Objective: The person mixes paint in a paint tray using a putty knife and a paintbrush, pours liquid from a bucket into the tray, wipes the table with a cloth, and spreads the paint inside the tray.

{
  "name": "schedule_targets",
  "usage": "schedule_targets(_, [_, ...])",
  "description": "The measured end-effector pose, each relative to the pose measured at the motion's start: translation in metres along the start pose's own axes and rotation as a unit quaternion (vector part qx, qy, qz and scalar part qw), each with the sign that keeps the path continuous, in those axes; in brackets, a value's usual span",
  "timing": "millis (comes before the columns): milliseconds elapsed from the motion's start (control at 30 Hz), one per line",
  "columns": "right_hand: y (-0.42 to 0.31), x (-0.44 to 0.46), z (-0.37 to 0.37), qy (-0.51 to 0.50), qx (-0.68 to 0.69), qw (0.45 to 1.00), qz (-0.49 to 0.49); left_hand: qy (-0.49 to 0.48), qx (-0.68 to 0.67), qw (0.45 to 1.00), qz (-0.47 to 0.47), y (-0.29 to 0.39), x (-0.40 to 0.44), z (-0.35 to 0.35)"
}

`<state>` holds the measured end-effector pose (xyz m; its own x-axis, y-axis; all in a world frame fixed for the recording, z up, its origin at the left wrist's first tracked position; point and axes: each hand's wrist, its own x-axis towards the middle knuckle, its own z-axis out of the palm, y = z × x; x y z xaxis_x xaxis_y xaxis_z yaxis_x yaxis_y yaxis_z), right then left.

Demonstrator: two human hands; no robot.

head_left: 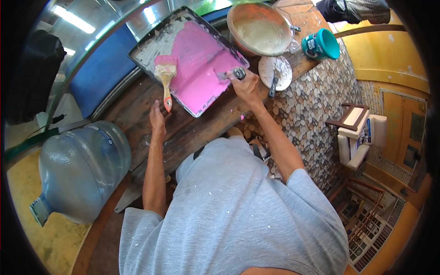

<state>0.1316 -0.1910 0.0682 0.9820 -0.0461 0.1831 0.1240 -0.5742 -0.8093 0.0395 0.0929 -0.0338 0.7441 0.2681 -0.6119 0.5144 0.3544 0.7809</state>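
A black paint tray [153,41] lies tilted on the wooden bench, with pink paint [197,55] spread over much of it. My right hand [249,87] grips a putty knife [238,72] by its dark handle, and the blade reaches into the paint at the tray's right side. A paintbrush [166,78] with pink on its bristles rests across the tray's near left edge, handle toward me. Close to the end of that handle is my left hand [157,120], fingers apart and holding nothing; whether it touches the brush I cannot tell.
A bowl [238,16] of pale paste, a white lid [286,75] with a dark-handled tool, and a teal bucket [327,44] stand to the right. A large water bottle [85,169] lies at left. A pebble-patterned surface [311,119] extends right of the bench [133,103].
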Motion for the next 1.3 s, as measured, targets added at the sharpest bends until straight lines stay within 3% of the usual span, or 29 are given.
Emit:
schedule_targets(67, [0.003,0.001,-0.003,-0.023,0.011,0.999,0.046,-0.013,0.004,1.0,-0.004,-0.002,-0.002,0.0])
schedule_targets(267, [0.019,0.012,-0.006,0.042,0.004,0.999,0.013,-0.003,-0.006,1.0,0.011,-0.004,-0.011,0.002])
schedule_targets(400, [0.017,0.006,-0.006,-0.023,0.045,0.998,0.036,0.012,-0.004,1.0,0.006,-0.008,-0.011,0.003])
schedule_targets(500, [0.015,0.014,-0.009,0.036,0.052,0.998,0.01,0.025,-0.001,1.0,-0.009,-0.01,-0.01,0.001])
schedule_targets(700, [0.008,0.012,-0.01,-0.011,0.024,0.999,0.026,-0.025,0.005,1.0,0.008,-0.014,-0.012,0.002])
schedule_targets(933, [0.023,0.021,-0.009,0.068,-0.005,0.997,-0.026,-0.036,0.008,0.999,0.009,-0.016,-0.014,0.001])
schedule_targets(1000, [0.018,0.017,-0.013,-0.023,0.004,1.0,0.003,-0.041,0.008,0.999,0.008,-0.016,-0.014,0.001])
schedule_targets(1133, [0.013,0.023,-0.016,0.047,0.043,0.998,0.031,-0.031,0.014,0.999,0.005,-0.019,-0.013,0.003])
schedule_targets(1200, [0.013,0.02,-0.018,0.041,0.065,0.996,0.046,-0.024,0.017,1.0,0.01,-0.019,-0.013,0.001])
schedule_targets(1267, [0.027,0.018,-0.014,0.039,-0.034,0.999,0.0,-0.048,0.015,0.999,0.013,-0.019,-0.014,0.001])
schedule_targets(1300, [0.017,0.013,-0.016,0.001,-0.011,0.999,0.048,-0.045,0.009,0.999,0.009,-0.021,-0.013,0.001])
